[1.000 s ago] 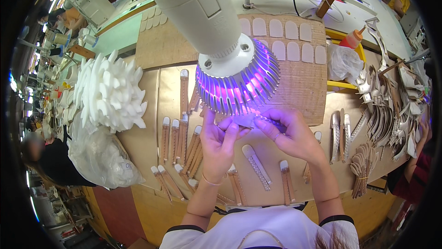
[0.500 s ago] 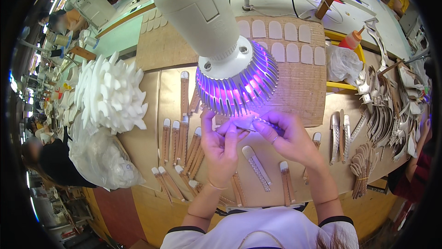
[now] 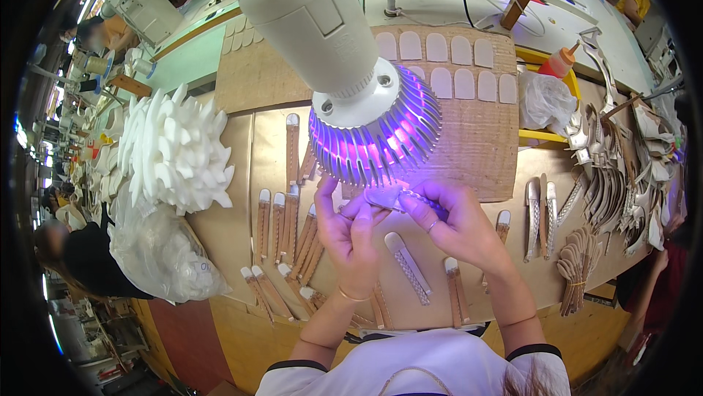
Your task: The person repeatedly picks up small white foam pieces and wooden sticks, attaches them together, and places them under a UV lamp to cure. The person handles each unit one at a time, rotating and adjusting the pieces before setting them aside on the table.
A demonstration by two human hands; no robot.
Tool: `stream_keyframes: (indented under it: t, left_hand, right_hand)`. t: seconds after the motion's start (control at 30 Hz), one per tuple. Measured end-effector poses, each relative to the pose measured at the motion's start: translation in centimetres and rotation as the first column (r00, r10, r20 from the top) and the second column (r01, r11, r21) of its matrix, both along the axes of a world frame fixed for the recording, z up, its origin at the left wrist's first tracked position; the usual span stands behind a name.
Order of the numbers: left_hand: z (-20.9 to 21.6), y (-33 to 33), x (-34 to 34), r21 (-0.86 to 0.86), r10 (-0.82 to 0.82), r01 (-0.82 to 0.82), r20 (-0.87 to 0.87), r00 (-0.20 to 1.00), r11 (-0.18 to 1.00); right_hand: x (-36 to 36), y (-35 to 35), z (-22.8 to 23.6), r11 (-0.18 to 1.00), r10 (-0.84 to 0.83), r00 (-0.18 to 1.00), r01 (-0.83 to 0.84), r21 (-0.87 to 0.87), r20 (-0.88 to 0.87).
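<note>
Under the purple glow of a large white lamp (image 3: 340, 66), both my hands hold one braided strap (image 3: 384, 197) with a pale rounded end. My left hand (image 3: 350, 235) pinches the rounded end between thumb and fingers. My right hand (image 3: 461, 224) is closed on the braided part beside it, partly hiding it. Just below my hands, a silvery braided strap (image 3: 407, 268) with a rounded tip lies on the table. Brown straps with white tips (image 3: 278, 224) lie to the left of my left hand. Another brown pair (image 3: 455, 290) lies near my right forearm.
Rounded white pieces (image 3: 461, 50) lie in rows on a cardboard sheet (image 3: 476, 154) at the back. White foam shapes (image 3: 176, 150) and a plastic bag (image 3: 172, 253) fill the left. At right are a yellow bin (image 3: 538, 136), a red bottle (image 3: 560, 63) and bundled brown straps (image 3: 581, 264).
The pale strap end has tilted and turned slightly between my fingers. My left hand has shifted a little, and the lamp appears slightly further left.
</note>
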State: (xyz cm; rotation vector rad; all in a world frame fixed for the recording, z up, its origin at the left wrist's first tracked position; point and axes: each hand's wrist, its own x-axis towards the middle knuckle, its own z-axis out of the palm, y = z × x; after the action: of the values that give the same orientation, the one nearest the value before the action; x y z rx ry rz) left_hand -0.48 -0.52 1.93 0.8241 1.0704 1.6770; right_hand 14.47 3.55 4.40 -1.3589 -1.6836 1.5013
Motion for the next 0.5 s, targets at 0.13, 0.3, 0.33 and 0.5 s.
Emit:
stream_keyframes:
  t: [0.13,0.3,0.33,0.5]
  left_hand:
    - [0.3,0.5,-0.3,-0.114,-0.007,-0.006,-0.109,0.994,0.993]
    - [0.2,0.8,-0.7,-0.159,-0.006,-0.001,-0.044,0.999,0.987]
    - [0.1,0.8,-0.8,-0.168,0.002,-0.012,-0.060,0.998,0.986]
    - [-0.1,1.2,-1.1,-0.137,0.017,-0.029,-0.091,0.996,0.990]
  right_hand:
    - [-0.1,-0.1,0.0,1.000,0.003,1.000,-0.003,0.002,-0.003]
    - [0.0,-0.4,-0.1,1.000,0.028,1.000,-0.028,0.005,0.001]
    - [-0.2,-0.4,-0.2,0.999,0.025,1.000,-0.025,0.028,0.012]
    - [-0.8,-0.6,-0.7,0.998,-0.007,0.999,0.010,0.066,-0.038]
